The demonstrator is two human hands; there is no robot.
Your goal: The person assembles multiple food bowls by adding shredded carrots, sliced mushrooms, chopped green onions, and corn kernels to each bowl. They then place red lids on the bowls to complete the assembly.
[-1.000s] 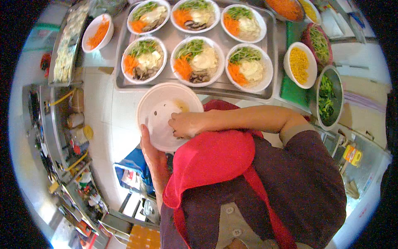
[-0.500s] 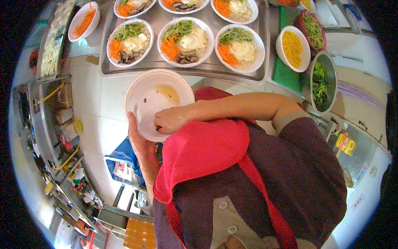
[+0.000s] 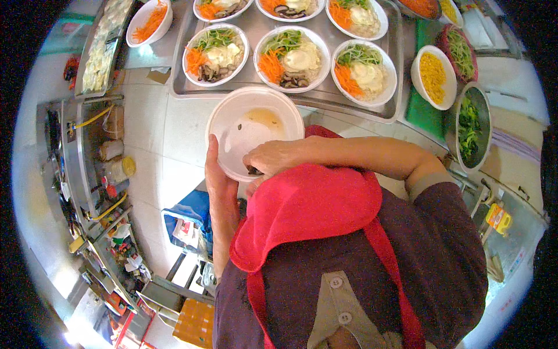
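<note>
While the left hand (image 3: 222, 189) supports the off-white bowl (image 3: 247, 136), its thumb runs up along the bowl's left side and its palm lies against the outer wall; it is partly open around that wall, the other fingers mostly hidden. The right hand (image 3: 272, 156) reaches inside near the lower rim, its fingers curled almost closed, with dark pieces (image 3: 253, 171) at the fingertips; whether they are pinched or merely touched, I cannot tell. Also in the bowl lie a small dark scrap (image 3: 239, 127) and a shallow brownish puddle (image 3: 267, 118).

The bowl is in front of the person's red apron (image 3: 314, 203), just beside the near edge of a metal tray (image 3: 185, 85). On that tray stand six filled white bowls (image 3: 322, 72) in two rows of three, the far row cut by the upper edge. All of them contain shredded carrot, greens and a creamy, pale mound; dark mushroom slices show in the left and middle bowls of the near row.

To the tray's left are a white bowl of shredded carrot (image 3: 149, 24) and a long pan of pale pieces (image 3: 97, 58). To its right, beside a green board (image 3: 419, 102), are a white bowl of corn kernels (image 3: 433, 78), a dark-pink basket of sprouts (image 3: 459, 53) and a metal bowl of leafy greens (image 3: 469, 128). Lower left, a blue container (image 3: 200, 208) stands near shelving (image 3: 81, 163).
</note>
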